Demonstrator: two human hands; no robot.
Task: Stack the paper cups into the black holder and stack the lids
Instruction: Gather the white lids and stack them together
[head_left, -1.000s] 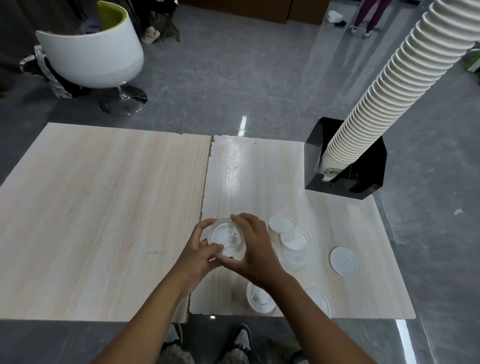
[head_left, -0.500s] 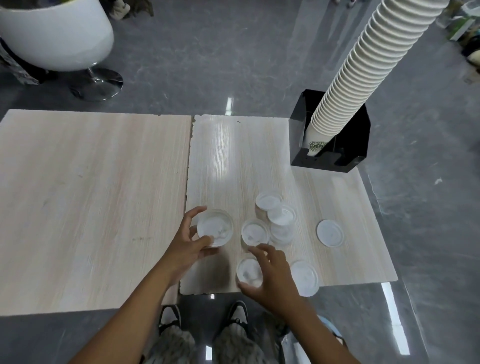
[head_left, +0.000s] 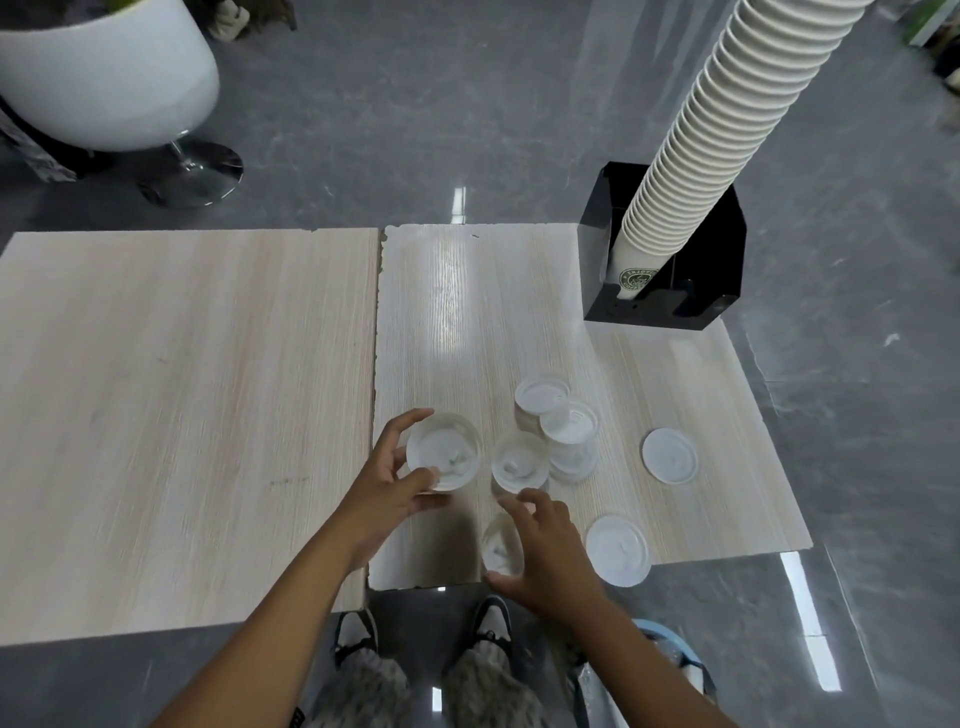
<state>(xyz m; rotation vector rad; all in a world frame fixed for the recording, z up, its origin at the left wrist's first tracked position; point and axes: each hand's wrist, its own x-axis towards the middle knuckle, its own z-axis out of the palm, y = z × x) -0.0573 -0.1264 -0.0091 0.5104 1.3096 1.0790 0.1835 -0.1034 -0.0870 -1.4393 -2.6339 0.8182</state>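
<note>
Translucent glossy plastic lids (head_left: 670, 455) lie on a pale matt wood-grain tabletop (head_left: 182, 389), near matt paper cups (head_left: 691, 150) in a glossy black plastic holder (head_left: 722, 260), over polished grey floor (head_left: 415, 104).

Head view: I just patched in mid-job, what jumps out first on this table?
The tall leaning stack of paper cups rising out of the black holder at the table's far right corner dominates. Near the front edge, white lids lie scattered, some in short piles. The left hand grips one lid stack, while the right hand reaches over a lid at the near edge.
</note>
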